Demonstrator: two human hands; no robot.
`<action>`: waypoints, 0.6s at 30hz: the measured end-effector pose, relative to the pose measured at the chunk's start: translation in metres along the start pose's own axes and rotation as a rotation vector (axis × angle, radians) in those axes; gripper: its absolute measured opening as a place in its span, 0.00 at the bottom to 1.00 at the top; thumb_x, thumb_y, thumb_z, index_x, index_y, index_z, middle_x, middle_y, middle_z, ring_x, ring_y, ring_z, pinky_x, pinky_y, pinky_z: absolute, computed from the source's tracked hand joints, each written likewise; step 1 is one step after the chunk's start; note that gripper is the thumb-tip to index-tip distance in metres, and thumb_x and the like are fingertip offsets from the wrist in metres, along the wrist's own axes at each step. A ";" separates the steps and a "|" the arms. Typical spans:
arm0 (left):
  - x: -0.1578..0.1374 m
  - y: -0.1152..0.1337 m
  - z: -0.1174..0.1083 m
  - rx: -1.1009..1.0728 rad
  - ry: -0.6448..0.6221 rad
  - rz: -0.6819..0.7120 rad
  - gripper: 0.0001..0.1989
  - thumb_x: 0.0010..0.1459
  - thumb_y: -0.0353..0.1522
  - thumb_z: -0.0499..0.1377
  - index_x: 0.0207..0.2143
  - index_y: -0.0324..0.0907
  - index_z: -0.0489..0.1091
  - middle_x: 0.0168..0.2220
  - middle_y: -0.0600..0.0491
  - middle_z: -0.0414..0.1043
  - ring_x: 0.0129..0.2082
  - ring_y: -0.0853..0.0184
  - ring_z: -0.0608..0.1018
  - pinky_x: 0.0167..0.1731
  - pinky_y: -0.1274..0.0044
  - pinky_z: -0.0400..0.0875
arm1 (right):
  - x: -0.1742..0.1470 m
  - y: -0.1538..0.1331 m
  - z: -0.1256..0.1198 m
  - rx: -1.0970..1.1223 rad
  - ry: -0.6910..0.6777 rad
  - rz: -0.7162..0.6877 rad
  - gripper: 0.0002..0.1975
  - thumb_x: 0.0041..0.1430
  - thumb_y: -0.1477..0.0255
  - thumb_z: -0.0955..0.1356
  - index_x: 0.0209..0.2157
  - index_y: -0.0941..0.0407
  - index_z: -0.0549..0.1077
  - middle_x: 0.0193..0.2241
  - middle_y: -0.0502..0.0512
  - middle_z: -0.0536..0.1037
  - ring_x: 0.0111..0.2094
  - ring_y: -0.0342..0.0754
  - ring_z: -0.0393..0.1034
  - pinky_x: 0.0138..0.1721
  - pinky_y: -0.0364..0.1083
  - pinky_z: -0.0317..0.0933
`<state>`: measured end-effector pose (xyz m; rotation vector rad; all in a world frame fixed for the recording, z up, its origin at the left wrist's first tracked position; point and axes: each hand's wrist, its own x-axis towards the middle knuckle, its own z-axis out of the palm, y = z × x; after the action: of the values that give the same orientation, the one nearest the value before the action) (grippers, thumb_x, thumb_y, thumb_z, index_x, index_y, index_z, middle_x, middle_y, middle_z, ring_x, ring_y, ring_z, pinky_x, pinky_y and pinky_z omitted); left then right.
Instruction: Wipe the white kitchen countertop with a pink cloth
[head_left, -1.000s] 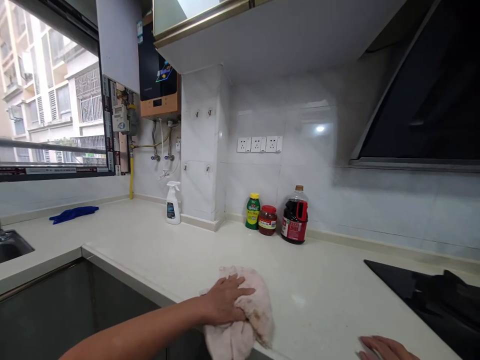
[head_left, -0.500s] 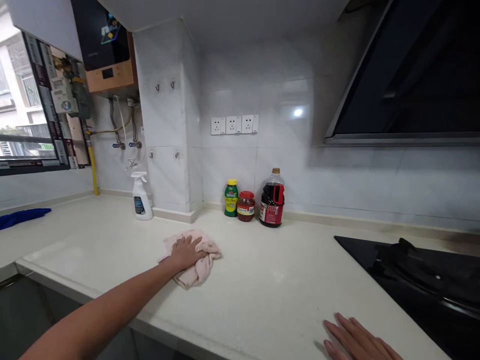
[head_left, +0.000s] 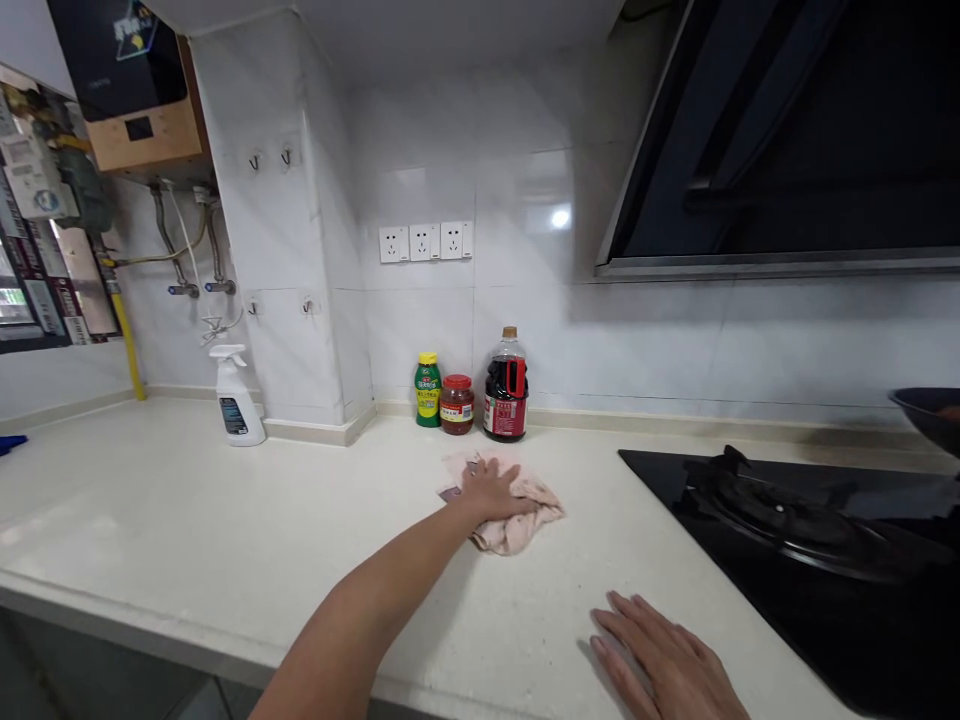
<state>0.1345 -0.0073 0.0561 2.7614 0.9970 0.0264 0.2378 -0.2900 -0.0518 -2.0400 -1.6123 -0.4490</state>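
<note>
My left hand (head_left: 491,490) lies flat with its fingers spread on top of a crumpled pale pink cloth (head_left: 514,535), pressing it against the white countertop (head_left: 360,540). The cloth's folds bunch up beside the thumb. At the lower right, my right hand (head_left: 667,665) is open, fingers stretched out over the counter to the left of the black gas hob (head_left: 720,540); it holds nothing. Behind the cloth, near the wall, stand a green bottle with a yellow cap (head_left: 427,392), a red-lidded jar (head_left: 457,408) and a large bottle of dark liquid (head_left: 507,390).
A white spray bottle (head_left: 238,398) stands at the left beside the tiled pillar. Overhead at the right hangs a dark range hood (head_left: 780,150). The edge of a dark pan (head_left: 926,415) shows at the far right, and some blue fabric (head_left: 11,443) at the far left.
My left hand has slid the cloth to the right along the counter, to a spot in front of the dark bottle. The view has turned right, and more of my right hand shows.
</note>
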 end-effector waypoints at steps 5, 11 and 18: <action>-0.050 0.030 0.011 -0.007 -0.075 0.220 0.49 0.52 0.66 0.49 0.72 0.58 0.44 0.75 0.51 0.33 0.73 0.47 0.39 0.68 0.52 0.36 | 0.000 0.008 -0.004 0.097 0.055 0.036 0.24 0.69 0.55 0.55 0.50 0.48 0.76 0.54 0.57 0.75 0.59 0.57 0.66 0.55 0.56 0.68; -0.134 -0.009 0.011 -0.034 -0.127 0.408 0.41 0.58 0.57 0.54 0.71 0.61 0.47 0.75 0.55 0.34 0.73 0.50 0.42 0.68 0.53 0.38 | -0.008 0.011 -0.002 0.122 0.050 -0.078 0.24 0.70 0.59 0.54 0.54 0.49 0.74 0.56 0.55 0.73 0.62 0.57 0.62 0.61 0.58 0.63; -0.179 -0.126 -0.026 0.054 0.056 -0.051 0.31 0.64 0.45 0.49 0.70 0.56 0.53 0.74 0.53 0.45 0.72 0.58 0.49 0.68 0.61 0.45 | -0.010 0.002 0.001 0.077 0.043 -0.068 0.24 0.71 0.59 0.54 0.55 0.50 0.74 0.55 0.54 0.74 0.61 0.57 0.63 0.60 0.58 0.62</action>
<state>-0.0855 -0.0212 0.0660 2.7966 1.0972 0.0709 0.2372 -0.2975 -0.0586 -1.9118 -1.6513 -0.4452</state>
